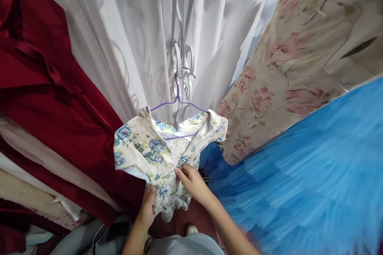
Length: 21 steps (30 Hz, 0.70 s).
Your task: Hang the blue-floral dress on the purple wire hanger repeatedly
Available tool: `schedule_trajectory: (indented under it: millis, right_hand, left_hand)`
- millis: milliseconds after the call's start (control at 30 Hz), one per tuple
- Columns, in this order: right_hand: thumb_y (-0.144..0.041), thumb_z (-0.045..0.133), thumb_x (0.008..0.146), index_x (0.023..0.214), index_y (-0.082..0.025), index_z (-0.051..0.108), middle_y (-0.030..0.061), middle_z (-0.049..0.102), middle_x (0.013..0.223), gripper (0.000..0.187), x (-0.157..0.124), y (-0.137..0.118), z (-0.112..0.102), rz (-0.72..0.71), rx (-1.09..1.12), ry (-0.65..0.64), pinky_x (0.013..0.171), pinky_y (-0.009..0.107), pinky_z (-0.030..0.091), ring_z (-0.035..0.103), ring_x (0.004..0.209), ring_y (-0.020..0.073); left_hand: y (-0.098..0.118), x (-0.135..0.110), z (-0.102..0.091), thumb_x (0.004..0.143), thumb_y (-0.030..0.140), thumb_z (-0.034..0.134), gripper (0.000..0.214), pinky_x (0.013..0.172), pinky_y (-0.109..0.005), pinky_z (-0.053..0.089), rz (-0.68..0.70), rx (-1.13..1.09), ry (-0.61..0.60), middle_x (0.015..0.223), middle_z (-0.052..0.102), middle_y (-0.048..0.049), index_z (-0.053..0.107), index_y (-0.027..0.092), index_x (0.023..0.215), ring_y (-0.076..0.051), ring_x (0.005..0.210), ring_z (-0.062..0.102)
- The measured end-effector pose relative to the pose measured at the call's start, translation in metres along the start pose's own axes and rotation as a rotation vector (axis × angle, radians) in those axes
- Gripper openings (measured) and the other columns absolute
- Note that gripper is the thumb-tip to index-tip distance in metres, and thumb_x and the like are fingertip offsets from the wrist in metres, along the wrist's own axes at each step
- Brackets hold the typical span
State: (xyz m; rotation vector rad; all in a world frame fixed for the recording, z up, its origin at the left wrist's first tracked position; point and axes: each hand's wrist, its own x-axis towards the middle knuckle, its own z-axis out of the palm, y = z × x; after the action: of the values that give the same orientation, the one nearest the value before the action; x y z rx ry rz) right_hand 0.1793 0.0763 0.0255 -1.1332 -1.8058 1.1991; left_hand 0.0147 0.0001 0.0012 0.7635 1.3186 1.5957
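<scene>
A cream blouse (155, 147) with blue floral print hangs on a purple wire hanger (191, 104), whose hook is up by a white scrolled metal handle (177, 58). My left hand (148, 205) grips the blouse's lower left side, its thumb in front and the fingers behind the cloth. At the front opening, near the waist, my right hand (191, 183) pinches the fabric between thumb and fingers. The lower hem is gathered and bunched below my hands.
Sheer white curtains (134, 27) hang behind the metalwork. A dark red garment (60, 99) hangs at the left. At the right are a beige floral cloth (287, 71) and a bright blue ruffled fabric (299, 167). Below, a shoe (191, 229) shows on the reddish floor.
</scene>
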Motion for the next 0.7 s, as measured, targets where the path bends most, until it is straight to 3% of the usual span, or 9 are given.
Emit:
schedule_trajectory:
  millis: [67, 167, 233, 333, 400, 433, 533, 600, 700]
  right_hand:
    - [-0.051, 0.051, 0.095, 0.070, -0.019, 0.053, 0.0025, 0.066, 0.062, 0.041, 0.000, -0.001, 0.005, 0.015, 0.018, 0.015, 0.059, 0.026, 0.040, 0.059, 0.059, 0.0163]
    - [-0.054, 0.055, 0.092, 0.068, -0.020, 0.052, 0.0010, 0.062, 0.054, 0.042, -0.005, -0.002, 0.005, 0.099, 0.078, 0.027, 0.051, 0.025, 0.036, 0.054, 0.049, 0.0144]
    - [-0.054, 0.056, 0.090, 0.069, -0.020, 0.053, 0.0010, 0.062, 0.053, 0.041, -0.009, -0.003, 0.004, 0.143, 0.140, 0.015, 0.048, 0.025, 0.033, 0.050, 0.045, 0.0133]
    - [-0.052, 0.059, 0.089, 0.074, -0.019, 0.054, 0.0015, 0.064, 0.056, 0.036, -0.015, -0.005, 0.003, 0.168, 0.258, 0.005, 0.047, 0.025, 0.031, 0.047, 0.044, 0.0122]
    - [-0.050, 0.060, 0.089, 0.077, -0.019, 0.056, 0.0012, 0.065, 0.057, 0.033, -0.019, -0.007, 0.003, 0.179, 0.324, -0.006, 0.046, 0.025, 0.032, 0.046, 0.043, 0.0117]
    - [-0.048, 0.061, 0.088, 0.077, -0.019, 0.056, 0.0011, 0.065, 0.058, 0.032, -0.021, -0.008, 0.002, 0.183, 0.352, -0.020, 0.046, 0.025, 0.032, 0.046, 0.043, 0.0114]
    - [-0.043, 0.063, 0.087, 0.077, -0.018, 0.058, 0.0009, 0.065, 0.059, 0.028, -0.024, -0.015, -0.006, 0.184, 0.407, -0.056, 0.044, 0.023, 0.032, 0.045, 0.043, 0.0098]
    - [-0.039, 0.064, 0.085, 0.076, -0.017, 0.059, 0.0000, 0.064, 0.057, 0.025, -0.021, -0.025, -0.019, 0.165, 0.426, -0.044, 0.043, 0.022, 0.031, 0.044, 0.042, 0.0088]
    - [-0.034, 0.065, 0.082, 0.073, -0.016, 0.061, -0.0026, 0.060, 0.051, 0.020, -0.005, -0.051, -0.047, 0.087, 0.464, 0.020, 0.041, 0.021, 0.027, 0.038, 0.039, 0.0073]
  left_hand:
    - [-0.003, 0.006, -0.007, 0.065, 0.045, 0.083, 0.054, 0.094, -0.043, 0.054, -0.008, 0.070, -0.003, 0.104, 0.073, -0.0110, 0.068, 0.017, 0.109, -0.032, 0.107, 0.067]
    - [-0.005, 0.022, -0.009, 0.072, 0.042, 0.078, 0.048, 0.096, -0.043, 0.052, 0.079, 0.212, 0.144, 0.109, 0.071, -0.0139, 0.065, 0.014, 0.109, -0.032, 0.109, 0.066]
    - [-0.007, 0.028, -0.006, 0.078, 0.040, 0.073, 0.049, 0.096, -0.044, 0.051, 0.233, 0.250, 0.288, 0.119, 0.066, -0.0152, 0.058, 0.016, 0.119, -0.030, 0.111, 0.065]
    - [-0.014, 0.024, 0.003, 0.076, 0.030, 0.076, 0.059, 0.105, -0.046, 0.045, 0.612, 0.366, 0.439, 0.134, 0.052, -0.0164, 0.047, 0.022, 0.127, -0.029, 0.125, 0.055]
    - [-0.020, 0.016, 0.015, 0.073, 0.025, 0.077, 0.058, 0.105, -0.046, 0.044, 0.774, 0.477, 0.359, 0.131, 0.051, -0.0159, 0.047, 0.023, 0.123, -0.029, 0.126, 0.052]
    - [-0.023, 0.013, 0.023, 0.075, 0.024, 0.075, 0.053, 0.100, -0.044, 0.048, 0.778, 0.520, 0.264, 0.124, 0.055, -0.0146, 0.049, 0.023, 0.121, -0.028, 0.119, 0.057]
    - [-0.028, 0.008, 0.047, 0.085, 0.022, 0.061, 0.021, 0.078, -0.034, 0.053, 0.632, 0.595, -0.034, 0.093, 0.066, -0.0068, 0.057, 0.022, 0.106, -0.022, 0.087, 0.066]
    - [-0.028, 0.008, 0.059, 0.088, 0.022, 0.056, 0.003, 0.071, -0.031, 0.050, 0.589, 0.617, -0.127, 0.077, 0.064, -0.0028, 0.058, 0.021, 0.089, -0.018, 0.073, 0.063]
    - [-0.023, 0.009, 0.067, 0.089, 0.024, 0.054, 0.014, 0.069, -0.028, 0.046, 0.613, 0.675, -0.225, 0.071, 0.060, -0.0014, 0.053, 0.021, 0.075, -0.017, 0.068, 0.058]
